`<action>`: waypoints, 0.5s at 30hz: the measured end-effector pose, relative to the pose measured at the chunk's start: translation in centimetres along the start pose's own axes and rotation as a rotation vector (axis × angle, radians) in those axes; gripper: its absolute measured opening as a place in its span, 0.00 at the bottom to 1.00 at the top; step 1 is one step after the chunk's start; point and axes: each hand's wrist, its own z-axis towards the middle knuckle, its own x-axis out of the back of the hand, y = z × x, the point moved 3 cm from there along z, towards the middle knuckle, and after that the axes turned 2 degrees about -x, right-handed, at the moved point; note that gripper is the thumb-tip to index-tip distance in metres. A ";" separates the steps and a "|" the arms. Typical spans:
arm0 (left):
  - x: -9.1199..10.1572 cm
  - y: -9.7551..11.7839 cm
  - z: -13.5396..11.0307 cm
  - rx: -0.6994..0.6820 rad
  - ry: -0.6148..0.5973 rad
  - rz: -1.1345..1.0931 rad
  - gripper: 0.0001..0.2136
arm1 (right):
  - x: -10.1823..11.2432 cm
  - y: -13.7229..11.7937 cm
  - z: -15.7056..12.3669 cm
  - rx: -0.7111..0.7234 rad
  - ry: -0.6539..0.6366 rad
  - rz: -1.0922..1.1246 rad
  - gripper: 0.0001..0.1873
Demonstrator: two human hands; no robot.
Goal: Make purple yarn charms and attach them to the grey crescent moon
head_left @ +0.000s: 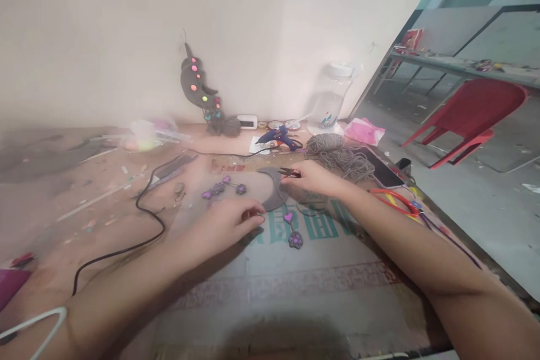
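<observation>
A grey crescent-shaped piece (275, 198) lies flat on the printed plastic sheet (236, 287). My right hand (314, 179) is closed around small dark scissors (290, 172), their tips over the crescent's upper part. Just left of the crescent, my left hand (240, 219) has its fingers curved, with a gap between thumb and forefinger and nothing visible in it. Below the right hand hangs a strand with a purple heart (288, 217) and a grey-purple flower (296, 240). More flower and heart charms (218, 187) lie to the left.
A blue glue gun (276, 135) rests at the back, its black cord (162, 219) curving left. Grey yarn (337, 154), a phone (382, 167) and a clear bottle (331, 98) stand or lie at right. A decorated crescent (192, 81) hangs against the board. A red chair (472, 115) is beyond.
</observation>
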 end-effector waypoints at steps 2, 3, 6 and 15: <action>0.4 -0.4 0.3 -0.074 0.086 0.166 0.13 | -0.4 0.6 0.5 -0.012 -0.011 0.005 0.11; 0.1 -0.7 0.6 -0.099 0.092 0.206 0.13 | -0.3 0.7 0.5 -0.016 -0.015 0.010 0.12; -1.3 -1.3 2.1 -0.137 0.076 0.207 0.10 | 0.2 0.7 0.2 -0.019 -0.033 0.043 0.13; -2.3 -0.6 6.4 -0.177 0.172 0.311 0.06 | 1.1 0.7 0.2 -0.012 -0.074 0.105 0.14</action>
